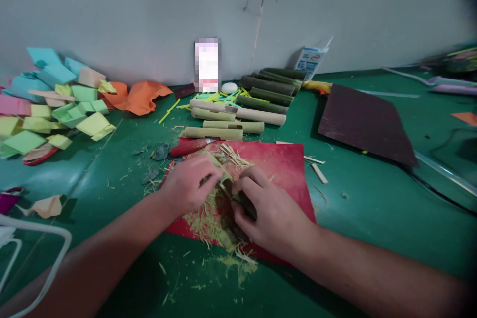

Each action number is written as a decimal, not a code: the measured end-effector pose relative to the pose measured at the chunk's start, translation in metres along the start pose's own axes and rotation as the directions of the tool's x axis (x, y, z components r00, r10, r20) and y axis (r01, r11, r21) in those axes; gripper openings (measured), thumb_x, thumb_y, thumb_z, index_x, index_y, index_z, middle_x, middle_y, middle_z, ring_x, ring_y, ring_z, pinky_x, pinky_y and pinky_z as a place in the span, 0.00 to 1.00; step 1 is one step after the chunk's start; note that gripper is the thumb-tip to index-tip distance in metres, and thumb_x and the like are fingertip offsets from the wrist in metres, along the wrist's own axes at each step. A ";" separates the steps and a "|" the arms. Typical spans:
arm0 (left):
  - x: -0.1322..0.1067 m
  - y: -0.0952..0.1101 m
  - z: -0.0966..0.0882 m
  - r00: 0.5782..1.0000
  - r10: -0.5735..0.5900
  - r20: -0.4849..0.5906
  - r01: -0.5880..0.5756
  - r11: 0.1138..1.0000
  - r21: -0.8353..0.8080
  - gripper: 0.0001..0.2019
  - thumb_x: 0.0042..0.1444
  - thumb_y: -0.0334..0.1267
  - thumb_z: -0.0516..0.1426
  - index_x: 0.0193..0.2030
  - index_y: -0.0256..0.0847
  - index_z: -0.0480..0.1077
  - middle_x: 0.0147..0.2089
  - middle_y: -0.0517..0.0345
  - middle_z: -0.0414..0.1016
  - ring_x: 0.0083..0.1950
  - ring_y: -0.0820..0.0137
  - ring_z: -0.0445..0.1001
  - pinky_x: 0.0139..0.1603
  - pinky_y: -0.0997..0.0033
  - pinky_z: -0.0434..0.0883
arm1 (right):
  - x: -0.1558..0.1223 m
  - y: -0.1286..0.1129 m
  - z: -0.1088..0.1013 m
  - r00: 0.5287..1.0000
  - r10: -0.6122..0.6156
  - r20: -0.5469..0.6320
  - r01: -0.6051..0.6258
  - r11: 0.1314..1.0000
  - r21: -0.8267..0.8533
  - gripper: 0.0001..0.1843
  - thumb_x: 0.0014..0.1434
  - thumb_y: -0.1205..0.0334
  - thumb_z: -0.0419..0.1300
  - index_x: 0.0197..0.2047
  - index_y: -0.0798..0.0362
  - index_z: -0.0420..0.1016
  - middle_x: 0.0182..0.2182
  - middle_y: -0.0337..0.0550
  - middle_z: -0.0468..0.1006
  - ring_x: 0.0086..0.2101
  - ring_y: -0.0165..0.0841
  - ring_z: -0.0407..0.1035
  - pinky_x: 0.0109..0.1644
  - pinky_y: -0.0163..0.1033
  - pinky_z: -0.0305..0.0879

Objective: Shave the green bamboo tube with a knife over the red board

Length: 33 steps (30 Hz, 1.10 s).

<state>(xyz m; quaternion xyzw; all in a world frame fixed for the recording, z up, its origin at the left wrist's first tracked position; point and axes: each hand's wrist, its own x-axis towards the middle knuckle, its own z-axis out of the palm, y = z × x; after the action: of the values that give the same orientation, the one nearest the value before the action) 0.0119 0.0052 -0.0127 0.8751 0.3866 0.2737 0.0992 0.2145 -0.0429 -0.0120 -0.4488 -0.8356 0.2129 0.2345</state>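
"White tubing [61, 253] curves in at lower left, nearest. And the bamboo piece [226, 182]?"

"Green outside, paler where it's cut open, over the red sheet [285, 166], between the hands."

"How are they posed?"

"Right hand [266, 198]: fingers bent, closed round its nearer part. Left hand [194, 181]: curled at the farther end; what it grips can't be told."

"Its long axis?"

"Slanting, from far left to near right."

A grey wall [130, 10] backs the green table [357, 198].
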 end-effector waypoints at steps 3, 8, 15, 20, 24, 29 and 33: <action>0.000 0.000 0.000 0.997 -0.051 -0.064 0.054 0.997 0.051 0.09 0.59 0.34 0.52 0.30 0.36 0.69 0.30 0.56 0.69 0.33 0.71 0.67 0.37 0.70 0.65 | 0.000 0.000 0.000 1.000 0.000 -0.003 0.000 1.000 0.014 0.06 0.54 0.69 0.53 0.37 0.52 0.63 0.38 0.45 0.64 0.36 0.33 0.64 0.39 0.41 0.66; 0.001 0.001 -0.002 0.999 -0.028 0.029 0.028 1.000 0.000 0.10 0.60 0.35 0.51 0.30 0.37 0.69 0.29 0.57 0.68 0.32 0.72 0.67 0.35 0.71 0.65 | -0.001 0.001 0.000 1.000 0.009 0.012 -0.010 1.000 0.013 0.06 0.53 0.69 0.53 0.36 0.52 0.63 0.38 0.45 0.64 0.36 0.33 0.64 0.39 0.40 0.66; 0.003 -0.003 -0.001 0.999 -0.029 0.027 0.028 0.999 0.040 0.10 0.60 0.35 0.51 0.32 0.37 0.70 0.30 0.57 0.69 0.33 0.72 0.67 0.36 0.71 0.65 | 0.000 0.000 0.000 1.000 0.013 0.020 -0.013 1.000 0.002 0.06 0.53 0.68 0.53 0.36 0.52 0.63 0.38 0.45 0.64 0.36 0.33 0.65 0.39 0.40 0.66; 0.002 0.001 0.001 1.000 -0.025 -0.007 0.025 0.999 0.044 0.10 0.60 0.35 0.51 0.31 0.37 0.70 0.30 0.55 0.69 0.33 0.71 0.68 0.37 0.70 0.66 | 0.000 -0.001 0.000 1.000 0.017 0.006 -0.017 1.000 0.019 0.06 0.53 0.68 0.53 0.36 0.52 0.64 0.38 0.45 0.65 0.36 0.33 0.65 0.39 0.40 0.66; 0.000 0.003 0.001 1.000 -0.024 0.008 0.023 0.999 0.021 0.10 0.61 0.35 0.50 0.32 0.37 0.70 0.31 0.56 0.69 0.34 0.71 0.68 0.37 0.71 0.66 | 0.000 -0.001 -0.001 0.999 0.035 0.012 -0.035 0.999 0.019 0.06 0.53 0.67 0.53 0.36 0.52 0.64 0.38 0.45 0.65 0.36 0.33 0.65 0.38 0.41 0.66; 0.000 0.001 0.001 1.000 -0.001 0.025 0.001 1.000 0.021 0.09 0.60 0.35 0.51 0.31 0.37 0.69 0.32 0.55 0.69 0.34 0.71 0.68 0.37 0.71 0.66 | -0.001 -0.002 -0.002 0.999 0.039 0.030 -0.039 0.999 0.016 0.06 0.53 0.68 0.53 0.36 0.53 0.64 0.38 0.45 0.65 0.36 0.33 0.64 0.38 0.41 0.66; 0.000 -0.002 0.000 0.997 -0.060 -0.053 0.064 0.996 0.069 0.10 0.60 0.36 0.51 0.30 0.37 0.69 0.30 0.56 0.69 0.33 0.71 0.67 0.36 0.71 0.65 | -0.001 -0.001 -0.001 0.999 0.037 0.016 -0.038 0.999 0.022 0.05 0.54 0.67 0.53 0.37 0.52 0.64 0.39 0.45 0.64 0.36 0.33 0.64 0.39 0.41 0.66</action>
<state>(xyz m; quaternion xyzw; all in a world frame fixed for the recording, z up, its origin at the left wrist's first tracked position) 0.0108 0.0066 -0.0132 0.8584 0.4253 0.2790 0.0669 0.2149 -0.0445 -0.0105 -0.4601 -0.8264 0.2301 0.2290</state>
